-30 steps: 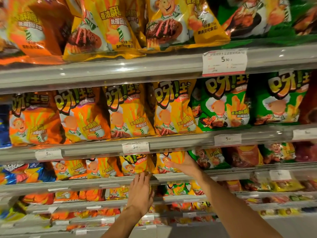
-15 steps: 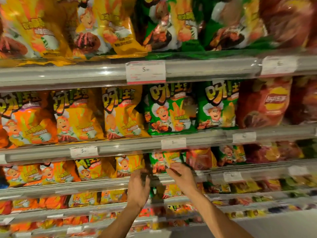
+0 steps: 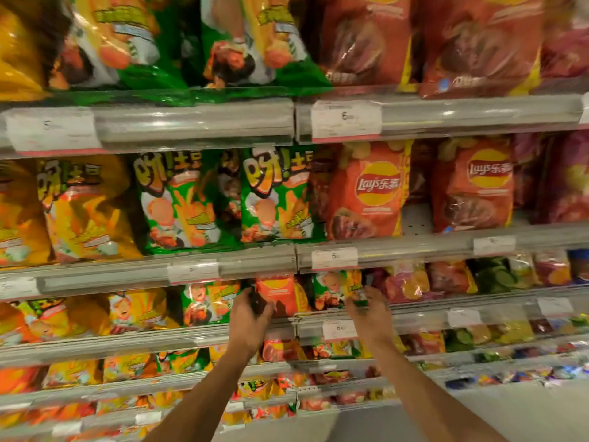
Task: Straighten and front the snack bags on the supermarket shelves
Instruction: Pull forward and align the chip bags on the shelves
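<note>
The left hand (image 3: 250,317) curls its fingers round the left side of a red bag (image 3: 280,295). The right hand (image 3: 369,314) pinches the bottom corner of a small green bag (image 3: 338,290). Both bags stand side by side on the third shelf (image 3: 420,317), just under a white price tag (image 3: 334,258). Bigger green bags (image 3: 275,196) and red bags (image 3: 369,189) stand on the shelf above.
</note>
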Demonstrator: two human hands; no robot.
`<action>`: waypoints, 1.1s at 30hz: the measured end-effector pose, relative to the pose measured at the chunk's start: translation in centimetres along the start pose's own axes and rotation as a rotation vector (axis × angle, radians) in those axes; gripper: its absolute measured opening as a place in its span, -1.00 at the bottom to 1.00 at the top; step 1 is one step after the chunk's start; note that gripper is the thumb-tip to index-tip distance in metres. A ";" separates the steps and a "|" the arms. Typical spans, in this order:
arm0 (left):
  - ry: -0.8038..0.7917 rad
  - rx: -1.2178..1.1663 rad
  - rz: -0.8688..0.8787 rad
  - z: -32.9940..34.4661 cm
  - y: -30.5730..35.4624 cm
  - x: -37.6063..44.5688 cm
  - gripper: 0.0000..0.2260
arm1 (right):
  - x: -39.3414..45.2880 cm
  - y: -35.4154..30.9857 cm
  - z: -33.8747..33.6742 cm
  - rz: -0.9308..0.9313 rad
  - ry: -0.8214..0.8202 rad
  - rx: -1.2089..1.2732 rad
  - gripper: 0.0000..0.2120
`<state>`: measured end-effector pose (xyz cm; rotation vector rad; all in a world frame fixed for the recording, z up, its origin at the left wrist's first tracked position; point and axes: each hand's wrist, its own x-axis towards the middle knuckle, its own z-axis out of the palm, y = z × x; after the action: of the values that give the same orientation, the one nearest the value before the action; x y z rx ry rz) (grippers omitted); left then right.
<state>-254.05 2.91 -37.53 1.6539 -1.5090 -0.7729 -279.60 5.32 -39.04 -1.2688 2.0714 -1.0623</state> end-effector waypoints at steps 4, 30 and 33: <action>-0.089 -0.110 -0.097 1.6 0.8 1.8 -0.48 | 4.0 0.1 -0.9 0.007 -0.177 -0.061 -0.15; -0.222 -0.332 -0.137 2.6 -0.6 5.0 -0.68 | 8.7 0.6 1.9 0.073 -0.436 0.084 -0.48; -0.201 -0.345 -0.123 2.2 -0.7 4.8 -0.75 | 7.9 -0.3 2.2 0.092 -0.391 0.048 -0.19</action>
<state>-254.95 -2.17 -39.07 1.4507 -1.3227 -1.2238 -281.44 -2.54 -40.14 -1.2314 1.7782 -0.7475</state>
